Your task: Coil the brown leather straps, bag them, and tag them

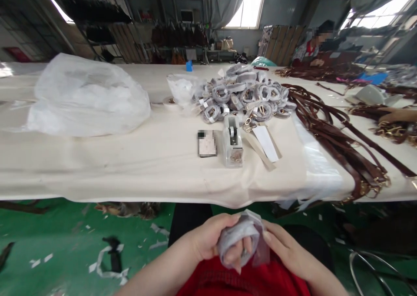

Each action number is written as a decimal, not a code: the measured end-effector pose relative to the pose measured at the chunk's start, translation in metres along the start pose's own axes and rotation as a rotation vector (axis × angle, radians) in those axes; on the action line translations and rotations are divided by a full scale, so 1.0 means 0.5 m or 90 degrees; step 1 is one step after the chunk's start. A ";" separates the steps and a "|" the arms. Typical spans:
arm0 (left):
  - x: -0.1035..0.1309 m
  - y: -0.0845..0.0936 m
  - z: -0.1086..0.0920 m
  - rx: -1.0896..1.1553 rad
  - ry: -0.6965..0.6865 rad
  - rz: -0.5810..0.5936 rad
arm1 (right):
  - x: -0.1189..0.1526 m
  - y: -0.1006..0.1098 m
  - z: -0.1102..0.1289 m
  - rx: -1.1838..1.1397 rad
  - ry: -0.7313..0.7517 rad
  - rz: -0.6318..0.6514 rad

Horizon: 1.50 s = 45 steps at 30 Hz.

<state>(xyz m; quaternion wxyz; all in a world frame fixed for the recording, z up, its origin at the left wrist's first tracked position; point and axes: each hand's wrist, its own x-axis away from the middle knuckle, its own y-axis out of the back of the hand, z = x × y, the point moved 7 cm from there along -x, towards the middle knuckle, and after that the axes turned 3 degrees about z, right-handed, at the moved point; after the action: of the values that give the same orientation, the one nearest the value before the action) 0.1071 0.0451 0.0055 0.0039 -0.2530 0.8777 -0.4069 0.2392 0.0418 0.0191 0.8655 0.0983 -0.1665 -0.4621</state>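
Over my lap, below the table's front edge, my left hand [216,239] is closed on a grey coiled strap [239,235], with fingers through the middle of the coil. My right hand [280,241] pinches the clear plastic [262,250] at the coil's right side. Straight ahead on the table [156,170] stands a tape dispenser [233,144], with a small pixelated square item [206,144] at its left. Strips of white and beige material [267,144] lie at its right. Behind it is a pile of coiled grey straps [244,91] with gold clasps.
A large translucent plastic bag [87,96] covers the left of the table, and a smaller bag [182,89] lies left of the pile. Brown straps [342,144] reach the right front edge. A person [314,48] is at the far right; another person's hand [399,115] touches brown straps.
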 end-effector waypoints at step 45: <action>-0.046 0.042 0.006 -0.526 -0.106 -0.341 | 0.008 0.008 -0.018 -0.034 -0.039 0.080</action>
<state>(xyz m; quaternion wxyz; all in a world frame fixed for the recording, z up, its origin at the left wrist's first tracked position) 0.1184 0.0645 -0.0159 -0.1309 -0.4816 0.8665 0.0095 0.2480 0.0407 0.0127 0.8896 0.0504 -0.1862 -0.4141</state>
